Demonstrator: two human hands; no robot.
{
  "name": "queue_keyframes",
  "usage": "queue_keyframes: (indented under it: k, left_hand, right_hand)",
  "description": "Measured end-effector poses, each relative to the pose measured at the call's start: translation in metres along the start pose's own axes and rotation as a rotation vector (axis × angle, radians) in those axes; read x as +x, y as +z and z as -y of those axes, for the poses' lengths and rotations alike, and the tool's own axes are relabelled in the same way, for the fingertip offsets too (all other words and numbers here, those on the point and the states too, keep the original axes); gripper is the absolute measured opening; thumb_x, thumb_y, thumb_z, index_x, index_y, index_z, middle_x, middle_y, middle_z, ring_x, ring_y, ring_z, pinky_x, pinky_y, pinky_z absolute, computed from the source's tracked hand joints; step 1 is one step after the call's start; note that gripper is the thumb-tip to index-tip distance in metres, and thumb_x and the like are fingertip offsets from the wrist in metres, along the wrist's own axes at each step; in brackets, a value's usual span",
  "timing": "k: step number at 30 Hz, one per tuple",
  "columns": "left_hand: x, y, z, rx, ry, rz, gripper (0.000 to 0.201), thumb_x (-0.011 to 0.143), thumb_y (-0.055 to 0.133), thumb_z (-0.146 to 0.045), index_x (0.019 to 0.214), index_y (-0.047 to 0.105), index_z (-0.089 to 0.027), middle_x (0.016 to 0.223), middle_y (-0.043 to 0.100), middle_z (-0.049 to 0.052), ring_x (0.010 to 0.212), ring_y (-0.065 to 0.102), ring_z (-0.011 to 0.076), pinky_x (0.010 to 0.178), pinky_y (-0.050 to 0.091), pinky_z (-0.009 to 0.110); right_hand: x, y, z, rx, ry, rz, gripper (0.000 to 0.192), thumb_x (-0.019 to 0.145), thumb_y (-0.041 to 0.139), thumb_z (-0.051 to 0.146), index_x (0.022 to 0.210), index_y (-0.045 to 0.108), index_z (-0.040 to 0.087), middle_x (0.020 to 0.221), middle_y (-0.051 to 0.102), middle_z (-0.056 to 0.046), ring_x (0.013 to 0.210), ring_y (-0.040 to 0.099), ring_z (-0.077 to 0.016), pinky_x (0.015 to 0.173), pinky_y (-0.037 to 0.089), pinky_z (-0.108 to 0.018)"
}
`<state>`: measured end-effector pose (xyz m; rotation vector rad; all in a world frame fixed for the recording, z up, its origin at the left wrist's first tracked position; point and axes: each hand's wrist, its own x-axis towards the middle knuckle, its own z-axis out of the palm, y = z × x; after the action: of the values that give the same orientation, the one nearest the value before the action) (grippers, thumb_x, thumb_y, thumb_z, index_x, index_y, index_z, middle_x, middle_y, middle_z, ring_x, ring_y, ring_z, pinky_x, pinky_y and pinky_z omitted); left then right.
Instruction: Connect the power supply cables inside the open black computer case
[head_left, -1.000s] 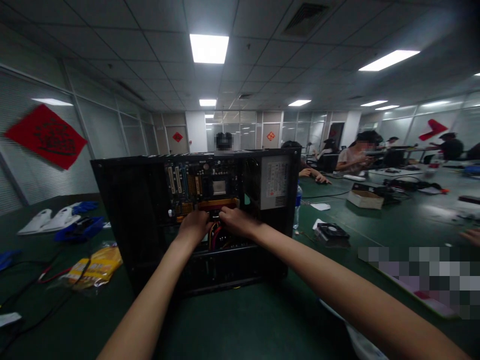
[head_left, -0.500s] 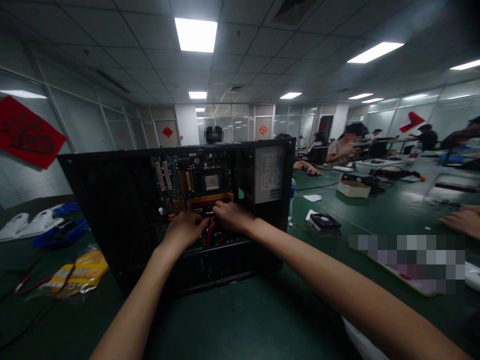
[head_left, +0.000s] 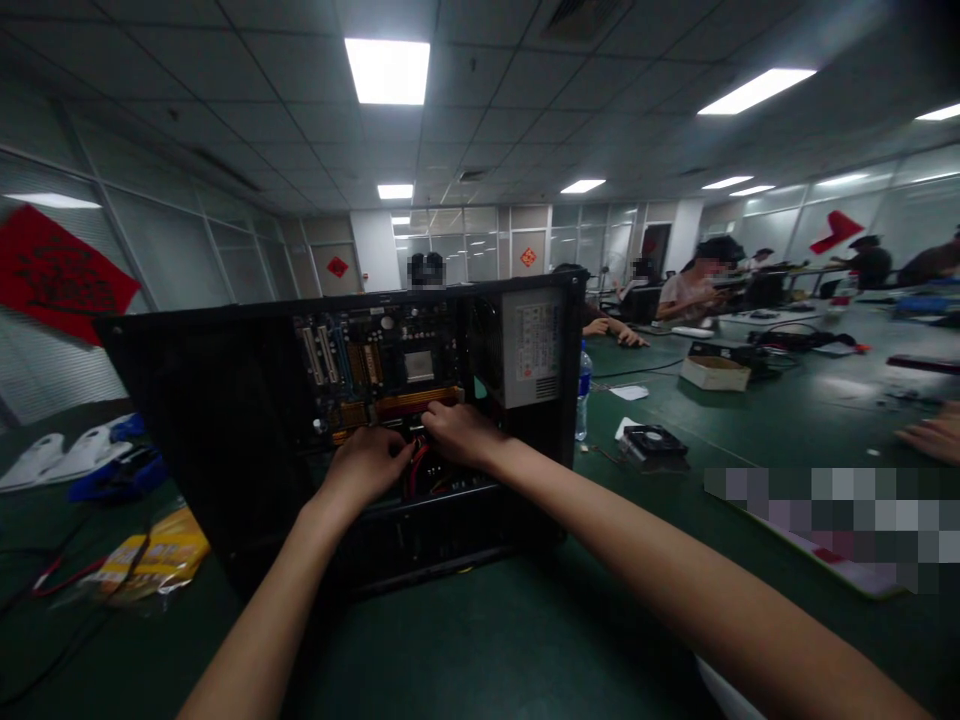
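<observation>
An opened black computer case (head_left: 420,535) stands on the green table, its inside facing me. The motherboard (head_left: 360,365) shows at the back of it, with a silver power supply (head_left: 532,345) at the upper right. My left hand (head_left: 366,465) reaches in low on the board, thumb and fingers pinched at a bundle of red and dark cables (head_left: 411,475). Close beside it, my right hand (head_left: 459,432) has its fingers bent together at the upper end of the same cables. The fingertips and the cable end between them are partly hidden and dim.
A water bottle (head_left: 583,390) stands right of the case, with a small fan (head_left: 654,440) and an open box (head_left: 712,372) beyond. Yellow packaging (head_left: 161,550), loose cables and blue-and-white slippers (head_left: 82,455) lie left. Other people sit around the table, one with a hand (head_left: 934,435) at far right.
The view has shifted slightly, and the case sits a little further left in it. Both my hands stay at the cables, with hardly any movement. The hand at far right has moved.
</observation>
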<state>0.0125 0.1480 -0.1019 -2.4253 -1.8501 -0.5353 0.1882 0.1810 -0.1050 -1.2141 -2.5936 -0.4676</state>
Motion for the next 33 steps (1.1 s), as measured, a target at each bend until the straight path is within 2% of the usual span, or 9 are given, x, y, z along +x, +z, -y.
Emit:
queue_keyframes:
  k: [15,21,26,31,33]
  left_hand:
    - [0.001,0.000,0.005,-0.016,-0.016,0.006,0.037,0.091,0.046,-0.044,0.090,0.076,-0.023,0.089,0.076,0.007,0.083,0.068,0.0215,0.064,0.040,0.027]
    - [0.001,-0.002,0.001,0.001,-0.026,0.021,0.033,0.090,0.048,-0.041,0.091,0.076,-0.023,0.092,0.076,0.007,0.087,0.069,0.0226,0.068,0.042,0.028]
    - [-0.001,-0.002,-0.003,0.043,-0.018,0.025,0.036,0.091,0.045,-0.045,0.089,0.074,-0.024,0.089,0.076,0.007,0.085,0.069,0.0233,0.065,0.041,0.029]
    - [-0.005,-0.007,-0.011,0.173,-0.058,-0.078,0.033,0.090,0.048,-0.049,0.102,0.064,-0.023,0.090,0.073,0.008,0.086,0.068,0.0256,0.067,0.041,0.030]
    - [-0.006,-0.008,-0.016,0.158,-0.041,-0.046,0.032,0.089,0.050,-0.049,0.101,0.060,-0.022,0.088,0.072,0.007,0.083,0.067,0.0247,0.065,0.041,0.029]
  right_hand:
    - [0.003,0.001,-0.003,0.044,0.004,-0.046,0.023,0.092,0.042,0.014,0.106,0.061,0.013,0.108,0.063,-0.013,0.089,0.067,-0.0254,0.069,0.053,-0.035]
    - [0.005,0.000,-0.005,0.056,0.002,0.002,0.024,0.094,0.041,0.016,0.109,0.060,0.013,0.113,0.061,-0.016,0.091,0.067,-0.0255,0.071,0.051,-0.035]
    - [0.006,0.003,-0.005,0.029,-0.003,-0.027,0.026,0.095,0.039,0.016,0.110,0.060,0.012,0.114,0.061,-0.015,0.089,0.067,-0.0258,0.069,0.050,-0.035]
    - [-0.003,-0.001,-0.005,0.027,-0.009,-0.046,0.024,0.093,0.041,0.014,0.107,0.060,0.011,0.111,0.061,-0.015,0.093,0.063,-0.0258,0.071,0.048,-0.034]
    - [-0.010,-0.004,-0.008,0.077,-0.009,-0.064,0.021,0.088,0.049,0.013,0.106,0.059,0.012,0.110,0.061,-0.013,0.096,0.061,-0.0244,0.072,0.047,-0.032]
